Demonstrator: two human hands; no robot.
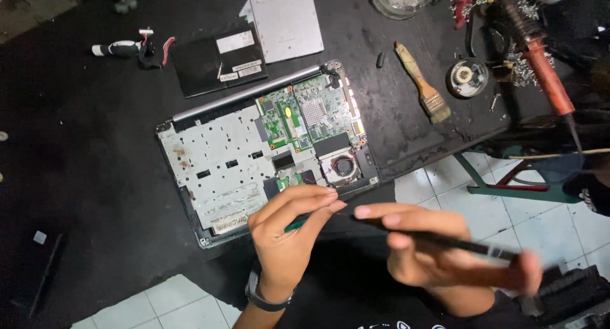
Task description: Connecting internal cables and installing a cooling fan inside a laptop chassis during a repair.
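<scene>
Seen from the head camera: your left hand point(289, 230) pinches a green-handled tool point(296, 225) just over the near edge of the opened laptop point(222, 164), while your right hand point(438, 253) grips a thin black rod point(445, 240), blurred. The laptop lies on the black mat point(95, 151), its motherboard point(305, 113) and fan point(344, 166) exposed. Best keep both tips low, steady, and clear of the board.

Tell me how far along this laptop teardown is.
Done: the laptop lies opened, its green circuit board and fan bare, with a black cover panel and a silver drive set aside. In hand: the left hand pinches a green-handled tool and the right hand a thin black tool. Left: board and fan sit in the chassis.
</scene>
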